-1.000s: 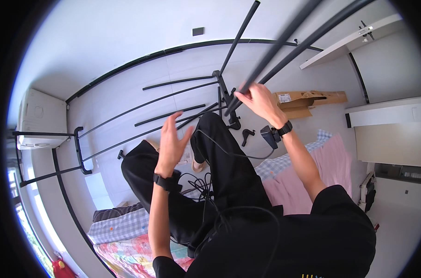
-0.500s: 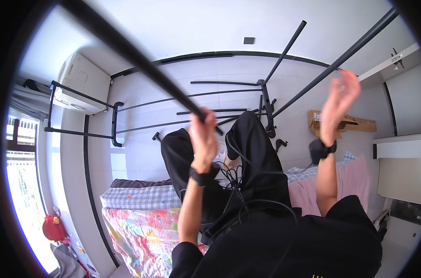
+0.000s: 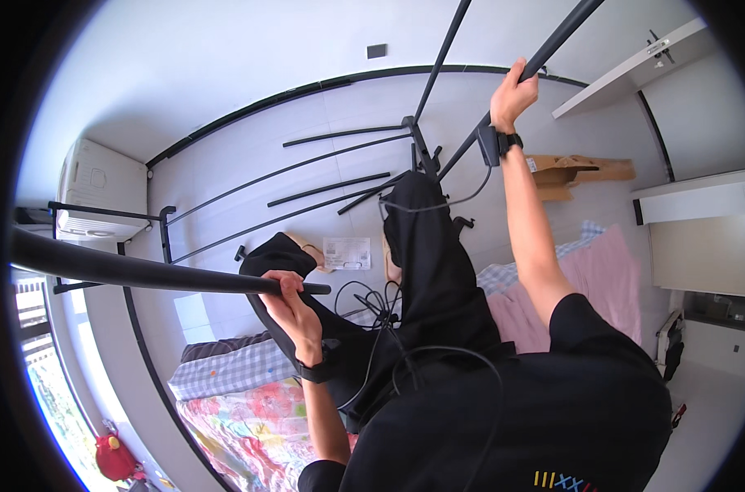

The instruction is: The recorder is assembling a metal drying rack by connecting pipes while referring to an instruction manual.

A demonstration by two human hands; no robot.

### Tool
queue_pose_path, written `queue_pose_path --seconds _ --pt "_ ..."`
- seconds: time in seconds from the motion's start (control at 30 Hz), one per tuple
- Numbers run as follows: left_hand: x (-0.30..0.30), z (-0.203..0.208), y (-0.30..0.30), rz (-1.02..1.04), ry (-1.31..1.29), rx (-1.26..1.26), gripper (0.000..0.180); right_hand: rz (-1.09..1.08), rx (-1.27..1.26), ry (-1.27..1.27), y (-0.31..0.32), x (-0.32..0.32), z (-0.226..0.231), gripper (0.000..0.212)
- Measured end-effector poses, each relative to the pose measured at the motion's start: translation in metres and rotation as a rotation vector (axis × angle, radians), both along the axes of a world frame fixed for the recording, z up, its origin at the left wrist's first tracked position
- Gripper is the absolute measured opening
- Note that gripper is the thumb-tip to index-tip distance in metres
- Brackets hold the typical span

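Observation:
A loose black metal tube [image 3: 143, 272] lies almost level across the left side of the view. Near its right end, my left hand [image 3: 294, 318] is closed around it. Up at the right, my right hand [image 3: 514, 98] grips a long black post [image 3: 562, 34], which slants down to a black metal rack frame [image 3: 424, 148] on the floor. A second post [image 3: 443, 61] rises from the same end piece. The frame's thin rails [image 3: 307, 164] run left to another end piece [image 3: 166, 234]. Both wrists wear black bands, the right one with a small box and a cable.
Several loose black bars [image 3: 330, 189] lie on the tiled floor by my legs, with a paper sheet [image 3: 347, 253] between my feet. An opened cardboard box [image 3: 565, 174] is at the right. A white appliance [image 3: 102, 189] stands far left. Black cables [image 3: 378, 307] cross my lap.
The loose tube in my left hand has swung down to near level, its far end now leftward. My right hand, open before, has closed on the post. The view has shifted.

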State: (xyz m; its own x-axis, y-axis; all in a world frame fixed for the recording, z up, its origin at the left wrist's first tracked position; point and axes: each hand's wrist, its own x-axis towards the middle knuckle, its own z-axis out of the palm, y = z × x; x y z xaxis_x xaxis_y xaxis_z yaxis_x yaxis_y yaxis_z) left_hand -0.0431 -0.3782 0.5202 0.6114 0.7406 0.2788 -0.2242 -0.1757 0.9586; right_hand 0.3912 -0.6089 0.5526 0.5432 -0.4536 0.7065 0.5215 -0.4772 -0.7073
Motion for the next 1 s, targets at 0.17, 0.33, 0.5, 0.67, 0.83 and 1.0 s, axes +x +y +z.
queue_pose_path --seconds 0.17,0.33,0.5,0.67,0.83,1.0 --pt "-0.015 -0.007 0.007 0.018 -0.006 0.013 0.014 0.039 0.048 0.0 -0.011 0.025 -0.007 0.042" --pt "-0.008 -0.002 0.018 -0.004 -0.19 -0.08 0.014 0.145 0.152 0.047 -0.049 0.047 -0.029 0.035" --pt "-0.017 -0.003 0.032 -0.018 -0.212 -0.161 0.012 0.253 0.219 0.142 -0.014 -0.003 -0.001 0.035" --pt "-0.011 0.006 0.015 -0.113 -0.195 -0.168 0.015 0.193 0.112 0.01 -0.024 0.032 -0.017 0.035" --pt "-0.02 0.022 -0.004 -0.141 -0.186 -0.144 0.015 0.261 0.14 0.042 -0.031 0.029 -0.016 0.037" --pt "-0.034 0.026 -0.01 -0.087 -0.105 -0.049 0.012 0.336 0.146 0.093 -0.031 0.012 -0.009 0.044"
